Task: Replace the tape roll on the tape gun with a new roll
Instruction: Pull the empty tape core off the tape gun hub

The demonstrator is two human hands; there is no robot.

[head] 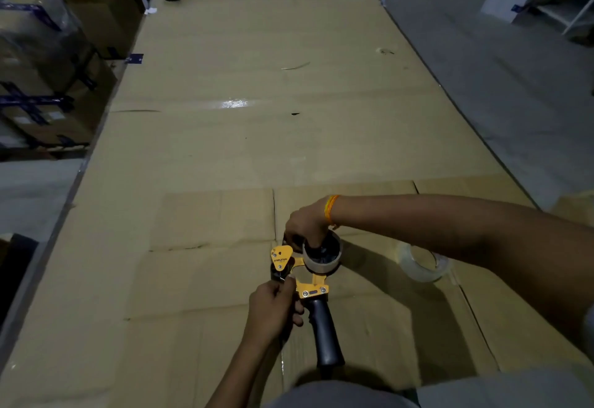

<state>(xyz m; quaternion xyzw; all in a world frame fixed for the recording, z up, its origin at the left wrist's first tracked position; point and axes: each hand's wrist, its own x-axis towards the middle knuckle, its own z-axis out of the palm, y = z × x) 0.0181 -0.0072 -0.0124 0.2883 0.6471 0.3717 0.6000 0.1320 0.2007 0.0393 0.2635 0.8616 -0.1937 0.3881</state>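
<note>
Head view: yellow metal tape gun (307,279), black ribbed handle, lies on cardboard-covered desk (257,137). Right hand (305,224) fingers grip its mounted roll (322,258); left hand (273,306) fingers pinch the front. Clear roll (422,264) beside.

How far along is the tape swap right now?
A roll already sits on the tape gun hub. The right hand is on it, the left hand at the front end, apparently threading. Another clear roll lies aside; which one is new, I cannot tell.

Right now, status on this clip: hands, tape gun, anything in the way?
Left hand pinching tape gun front end. Right hand on mounted roll. Clear roll lying apart, right. Nothing blocking.
</note>
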